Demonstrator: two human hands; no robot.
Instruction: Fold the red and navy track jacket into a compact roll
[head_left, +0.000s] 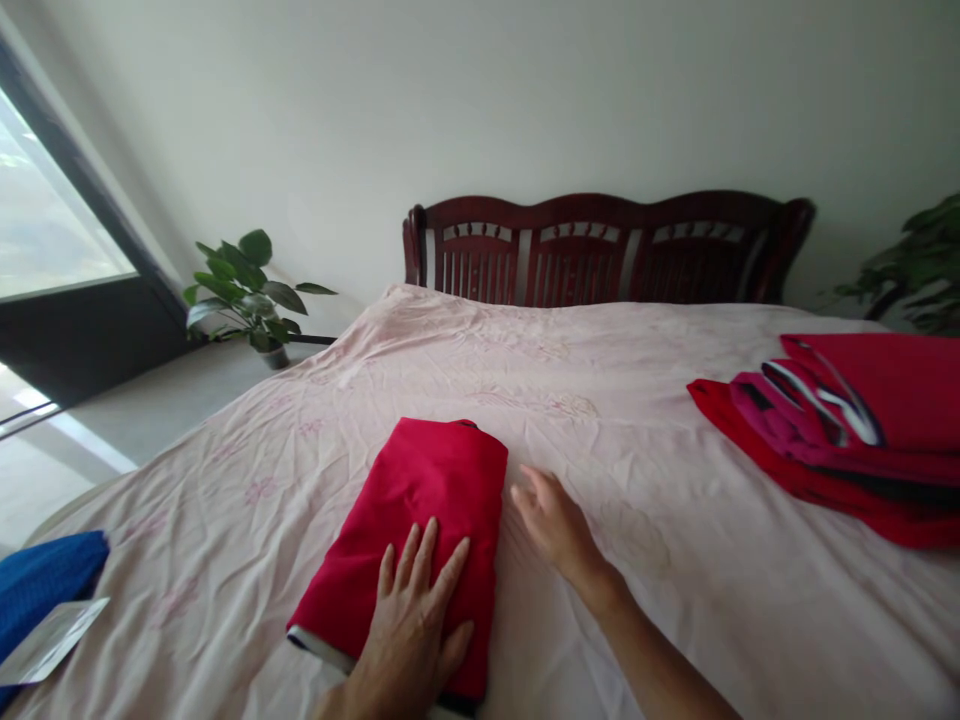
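A folded red garment (442, 470) with a white and dark edge lies flat on the bed, in the lower middle of the head view. My left hand (412, 610) rests on it, palm down and fingers spread. Just beyond the garment's right edge, my right hand (551, 515) hovers at or slightly above the sheet, its fingers loosely curved and nothing visible in them. Whether its fingertips touch the cloth I cannot tell.
A pale pink sheet (247, 540) covers the bed, backed by a dark wooden headboard (577, 250). Folded red and magenta clothes (892, 400) are stacked at right. Blue cloth (45, 580) and a clear packet (56, 640) lie at left. Potted plants (251, 285) flank the bed.
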